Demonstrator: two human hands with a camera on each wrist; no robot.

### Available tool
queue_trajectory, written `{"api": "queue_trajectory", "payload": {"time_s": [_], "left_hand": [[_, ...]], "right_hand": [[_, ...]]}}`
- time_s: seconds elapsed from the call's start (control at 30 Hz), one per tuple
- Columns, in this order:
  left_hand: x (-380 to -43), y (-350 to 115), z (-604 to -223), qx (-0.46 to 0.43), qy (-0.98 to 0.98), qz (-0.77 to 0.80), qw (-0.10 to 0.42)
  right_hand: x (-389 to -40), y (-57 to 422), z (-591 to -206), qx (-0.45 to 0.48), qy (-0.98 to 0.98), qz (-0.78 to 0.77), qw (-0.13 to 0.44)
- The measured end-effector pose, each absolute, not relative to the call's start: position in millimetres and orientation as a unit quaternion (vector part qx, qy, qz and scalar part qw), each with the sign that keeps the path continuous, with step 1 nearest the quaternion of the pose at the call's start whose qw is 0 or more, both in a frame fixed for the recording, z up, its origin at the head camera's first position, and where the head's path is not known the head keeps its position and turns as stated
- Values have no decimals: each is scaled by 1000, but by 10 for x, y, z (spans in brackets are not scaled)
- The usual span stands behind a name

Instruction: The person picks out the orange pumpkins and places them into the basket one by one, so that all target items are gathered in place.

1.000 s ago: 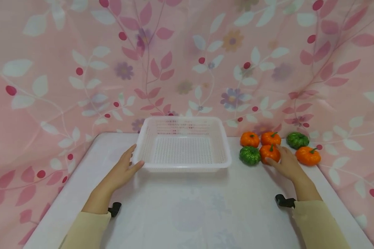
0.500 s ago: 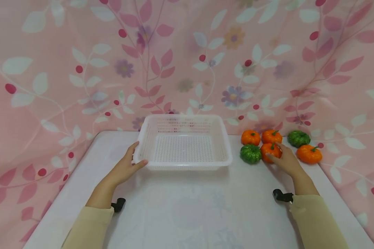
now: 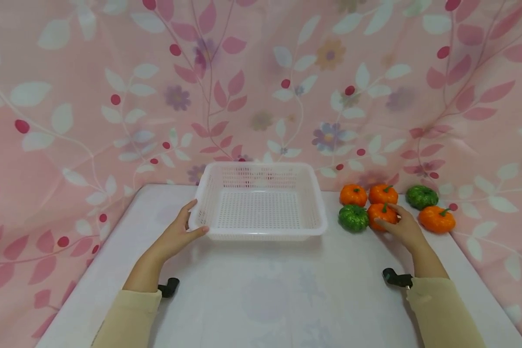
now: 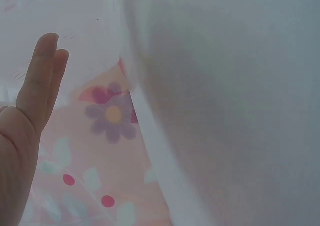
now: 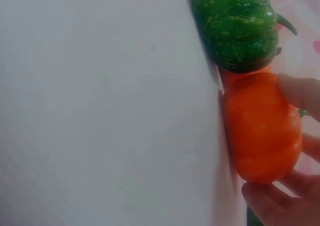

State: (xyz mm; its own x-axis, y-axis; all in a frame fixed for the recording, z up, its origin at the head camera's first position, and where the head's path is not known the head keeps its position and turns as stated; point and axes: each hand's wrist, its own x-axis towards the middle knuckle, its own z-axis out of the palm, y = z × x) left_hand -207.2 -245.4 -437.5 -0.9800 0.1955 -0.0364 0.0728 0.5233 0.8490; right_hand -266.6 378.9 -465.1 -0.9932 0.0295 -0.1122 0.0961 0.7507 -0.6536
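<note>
A white plastic basket point(image 3: 261, 232) with perforated walls sits at the back of the table. My left hand point(image 3: 176, 238) is at its front left corner, thumb on the front rim and the other fingers along the left side. In the left wrist view, the fingers point(image 4: 37, 80) look straight. My right hand point(image 3: 404, 231) holds a small orange pumpkin point(image 5: 262, 128) between thumb and fingers; it stays in its place on the table. A green pumpkin point(image 3: 354, 218) is beside it on the left, and another orange pumpkin point(image 3: 383, 194) is just behind.
Another orange pumpkin point(image 3: 353, 195) stands at the back left of the group. Right of my right hand are a green pumpkin point(image 3: 422, 197) and an orange one point(image 3: 437, 219). A floral cloth point(image 3: 261, 96) hangs behind the white table point(image 3: 261, 290).
My left hand has moved slightly right, its thumb coming onto the basket's front rim. My right thumb and fingers have settled around the orange pumpkin. The head view has shifted a little.
</note>
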Motion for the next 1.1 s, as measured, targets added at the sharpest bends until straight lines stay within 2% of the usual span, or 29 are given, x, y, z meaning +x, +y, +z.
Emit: {"api": "queue_trajectory", "payload": {"time_s": [0.27, 0.5, 0.93, 1.1], "left_hand": [[-2056, -2455, -4391, 70, 868, 488, 63], [-2048, -2448, -4371, 80, 864, 492, 63], [-2051, -2423, -4371, 71, 859, 502, 71], [-2062, -2431, -4379, 74, 854, 509, 75]], "right_hand": [[-2616, 3818, -4654, 53, 933, -353, 36], [-2527, 3808, -4488, 70, 929, -364, 16], [-2303, 3430, -4041, 70, 906, -414, -46], [-2209, 3249, -3921, 67, 893, -443, -47]]}}
